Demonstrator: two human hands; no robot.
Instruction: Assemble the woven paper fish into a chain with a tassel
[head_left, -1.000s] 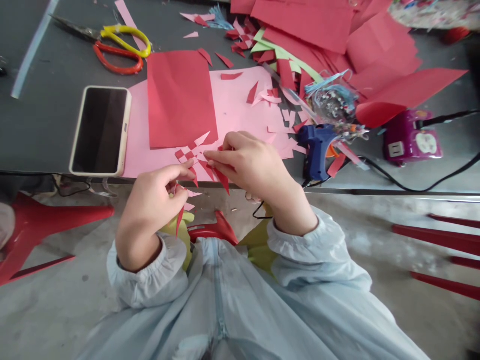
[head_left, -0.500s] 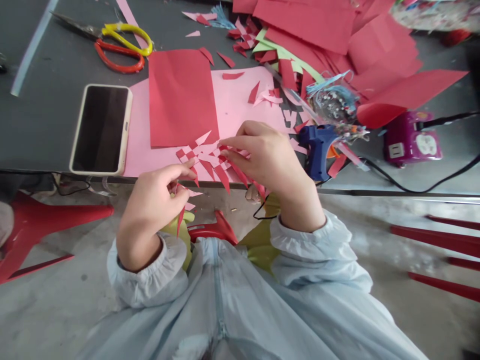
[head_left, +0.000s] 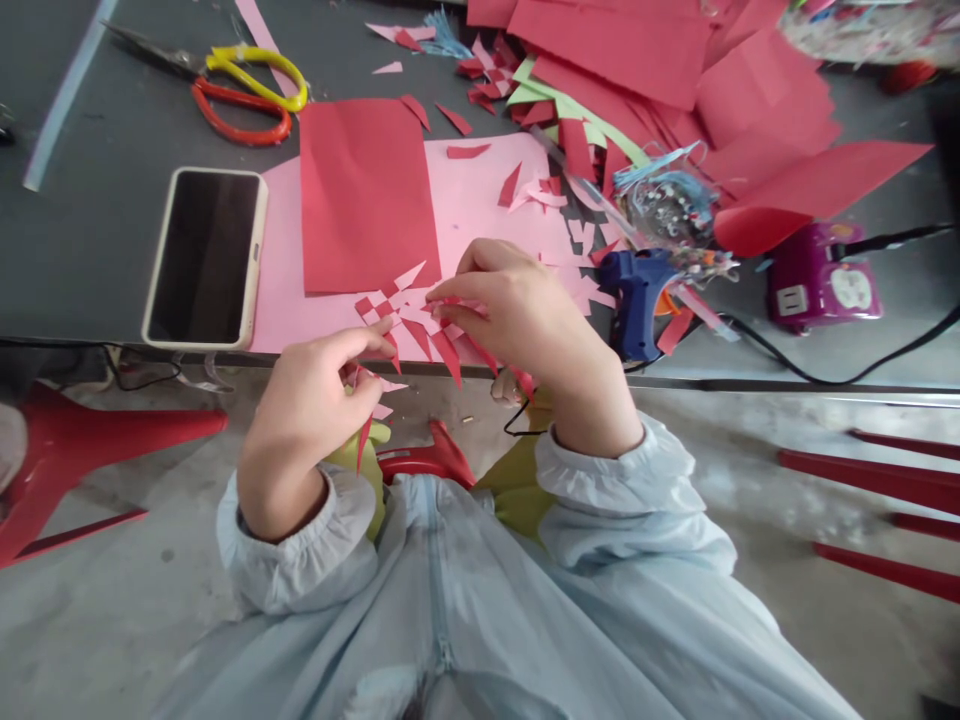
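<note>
A woven piece of red and pink paper strips [head_left: 409,308] lies at the table's front edge, its pointed strip ends sticking out. My left hand [head_left: 319,395] is closed at its lower left, with red and pink strip ends showing under the curled fingers. Over the weave's right side, my right hand [head_left: 506,300] pinches a strip between thumb and forefinger; the hand hides part of the weave. Beneath is a pink paper sheet [head_left: 491,225], and a red paper rectangle [head_left: 367,200] lies just behind the weave.
A phone [head_left: 202,258] and scissors [head_left: 247,95] lie at left. To the right are a blue glue gun [head_left: 634,300], a bag of beads [head_left: 667,205] and a purple box [head_left: 821,278] with a black cable. Red paper sheets [head_left: 615,50] are piled behind, with scraps around.
My right hand has shifted slightly left along the woven paper, still pinching. My left hand has kept its place by the weave's lower left.
</note>
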